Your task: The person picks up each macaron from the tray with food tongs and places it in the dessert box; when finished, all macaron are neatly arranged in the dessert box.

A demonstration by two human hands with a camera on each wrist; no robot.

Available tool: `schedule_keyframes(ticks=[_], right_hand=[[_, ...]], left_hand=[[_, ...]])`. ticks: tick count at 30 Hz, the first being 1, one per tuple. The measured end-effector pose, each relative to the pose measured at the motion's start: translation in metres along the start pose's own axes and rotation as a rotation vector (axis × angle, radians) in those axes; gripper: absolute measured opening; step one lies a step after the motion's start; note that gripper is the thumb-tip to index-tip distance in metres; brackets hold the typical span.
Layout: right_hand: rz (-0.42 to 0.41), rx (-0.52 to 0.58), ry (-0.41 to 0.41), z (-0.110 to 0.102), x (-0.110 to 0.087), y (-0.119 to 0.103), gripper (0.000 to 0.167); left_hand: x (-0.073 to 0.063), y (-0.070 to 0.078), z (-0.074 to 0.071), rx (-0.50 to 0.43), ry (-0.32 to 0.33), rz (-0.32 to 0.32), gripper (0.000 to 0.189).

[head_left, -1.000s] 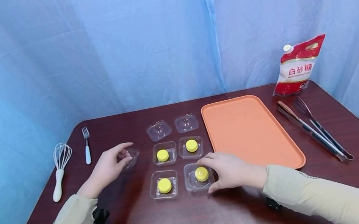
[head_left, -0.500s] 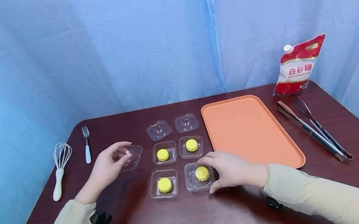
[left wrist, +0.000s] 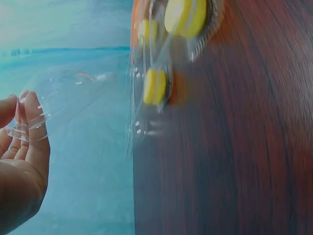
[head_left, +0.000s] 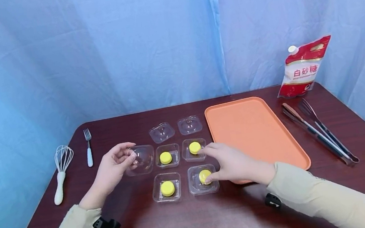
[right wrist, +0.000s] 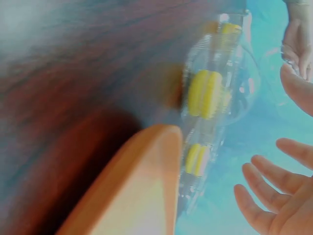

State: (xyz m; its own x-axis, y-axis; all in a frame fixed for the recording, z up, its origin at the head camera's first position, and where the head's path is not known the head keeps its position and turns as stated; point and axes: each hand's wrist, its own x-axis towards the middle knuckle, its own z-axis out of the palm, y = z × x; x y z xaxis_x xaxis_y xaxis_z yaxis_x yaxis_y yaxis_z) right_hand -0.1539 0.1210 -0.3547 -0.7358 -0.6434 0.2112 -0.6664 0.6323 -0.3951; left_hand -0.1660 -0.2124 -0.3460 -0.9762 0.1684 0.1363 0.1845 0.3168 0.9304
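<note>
My left hand (head_left: 114, 166) pinches a clear domed plastic lid (head_left: 144, 159) by its edge, left of the boxes. In the left wrist view the lid (left wrist: 73, 98) hangs tilted from thumb and fingers. My right hand (head_left: 233, 163) is spread just above the front right clear box (head_left: 195, 191), which has a dome over its yellow macaron (head_left: 205, 176). Its fingers (right wrist: 266, 186) hold nothing in the right wrist view. Three uncovered boxes hold one yellow macaron each: front left (head_left: 167, 188), back left (head_left: 165, 157) and back right (head_left: 194, 147).
Two clear lids (head_left: 162, 133) lie behind the boxes. An orange tray (head_left: 251, 131) is to their right, with tongs (head_left: 322, 135) and a red-and-white sugar pouch (head_left: 305, 69) beyond. A whisk (head_left: 60, 174) and a fork (head_left: 88, 147) lie at the left.
My left hand has lifted the lid and brought it slightly right, toward the back left box. My right hand has risen off the covered front right box.
</note>
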Motion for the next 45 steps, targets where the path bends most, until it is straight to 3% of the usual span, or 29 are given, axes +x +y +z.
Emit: schedule_keyframes(ticks=[11,23,29,38,42,45], right_hand=[[-0.072,-0.025,0.181,0.007,0.014,-0.010,0.066],[-0.094,-0.013,0.270,0.013,0.028,-0.021,0.074],[-0.098,-0.051,0.277,0.016,0.033,-0.024,0.078],[-0.121,-0.073,0.311,0.019,0.033,-0.022,0.079],[-0.155,-0.067,0.322,0.019,0.032,-0.021,0.079],[-0.179,-0.067,0.330,0.019,0.032,-0.020,0.078]], left_hand=[[0.003,0.010,0.021,-0.248,-0.064,-0.055,0.037],[0.010,0.020,0.043,-0.475,-0.119,-0.132,0.025],[0.012,0.022,0.054,-0.534,-0.154,-0.166,0.025],[0.012,0.024,0.063,-0.642,-0.222,-0.168,0.022],[0.012,0.024,0.066,-0.648,-0.234,-0.169,0.020],[0.012,0.023,0.067,-0.602,-0.227,-0.175,0.021]])
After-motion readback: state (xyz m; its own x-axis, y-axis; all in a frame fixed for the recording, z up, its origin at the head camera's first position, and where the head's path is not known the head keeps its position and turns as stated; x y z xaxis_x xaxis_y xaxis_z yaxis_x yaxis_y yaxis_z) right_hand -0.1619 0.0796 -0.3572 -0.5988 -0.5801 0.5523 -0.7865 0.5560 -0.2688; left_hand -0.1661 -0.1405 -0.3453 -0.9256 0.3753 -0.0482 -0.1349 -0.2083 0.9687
